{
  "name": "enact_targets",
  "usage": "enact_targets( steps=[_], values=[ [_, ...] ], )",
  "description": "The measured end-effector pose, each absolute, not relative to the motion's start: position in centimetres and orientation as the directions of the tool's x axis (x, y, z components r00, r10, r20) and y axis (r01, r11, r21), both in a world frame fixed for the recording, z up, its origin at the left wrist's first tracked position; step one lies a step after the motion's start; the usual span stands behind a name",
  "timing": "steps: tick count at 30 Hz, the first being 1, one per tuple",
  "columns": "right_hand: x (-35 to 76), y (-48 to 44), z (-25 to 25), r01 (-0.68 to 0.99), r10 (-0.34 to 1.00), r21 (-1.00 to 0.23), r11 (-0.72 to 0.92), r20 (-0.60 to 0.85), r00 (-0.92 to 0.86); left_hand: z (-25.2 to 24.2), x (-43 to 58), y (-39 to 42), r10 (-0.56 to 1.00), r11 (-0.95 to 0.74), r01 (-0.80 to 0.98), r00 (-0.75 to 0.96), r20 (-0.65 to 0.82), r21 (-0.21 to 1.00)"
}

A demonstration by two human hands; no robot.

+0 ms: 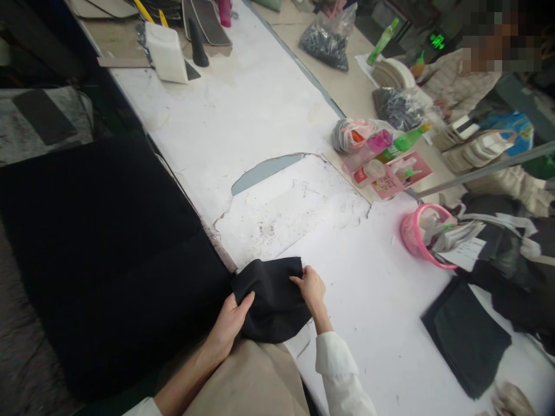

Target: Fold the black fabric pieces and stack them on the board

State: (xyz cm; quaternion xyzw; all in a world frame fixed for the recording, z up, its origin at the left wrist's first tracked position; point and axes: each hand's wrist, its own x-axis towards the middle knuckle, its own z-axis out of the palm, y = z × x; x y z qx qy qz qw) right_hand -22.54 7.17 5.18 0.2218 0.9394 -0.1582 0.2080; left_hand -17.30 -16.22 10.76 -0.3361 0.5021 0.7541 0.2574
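Note:
A piece of black fabric (pixel 271 297) lies at the near edge of the white worktable (pixel 243 121), joined to a large spread of black cloth (pixel 104 254) hanging off the table's left side. My left hand (pixel 232 323) grips the fabric's left edge, thumb on top. My right hand (pixel 310 287) pinches its right edge with curled fingers. Both of my sleeves are white.
A stack of dark cut pieces (pixel 468 338) lies at the near right. A pink basket (pixel 422 234) with papers, bottles (pixel 392 147) and plastic bags (pixel 325 37) stand further back. Another person (pixel 468 81) works at the far right. A white block (pixel 166 52) sits far left.

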Motion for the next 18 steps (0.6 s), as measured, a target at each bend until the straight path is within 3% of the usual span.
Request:
enact_targets(
  steps=[5, 12, 15, 17, 18],
  values=[
    [-22.3, 7.6, 5.0, 0.528, 0.362, -0.344, 0.777, -0.442, -0.821, 10.6, -17.0, -16.4, 0.06, -0.367, -0.722, -0.648, -0.759, 0.586],
    [-22.9, 8.9, 5.8, 0.518, 0.306, -0.67, 0.532, -0.419, -0.855, 11.0, -17.1, -16.4, 0.086, -0.332, -0.723, -0.663, -0.743, 0.606],
    [-23.8, 9.4, 7.7, 0.455, 0.265, -0.78, 0.43, -0.372, -0.89, 12.1, -17.6, -17.0, 0.229, 0.014, -0.661, -0.728, -0.646, 0.75],
    [-24.4, 9.8, 10.0, 0.406, 0.242, -0.825, 0.392, -0.334, -0.911, 13.3, -18.0, -17.8, 0.32, 0.422, -0.421, -0.759, -0.567, 0.803],
    [-24.7, 10.0, 11.4, 0.376, 0.217, -0.844, 0.382, -0.313, -0.925, 14.0, -18.3, -18.3, 0.336, 0.6, -0.261, -0.776, -0.534, 0.756]
  ],
)
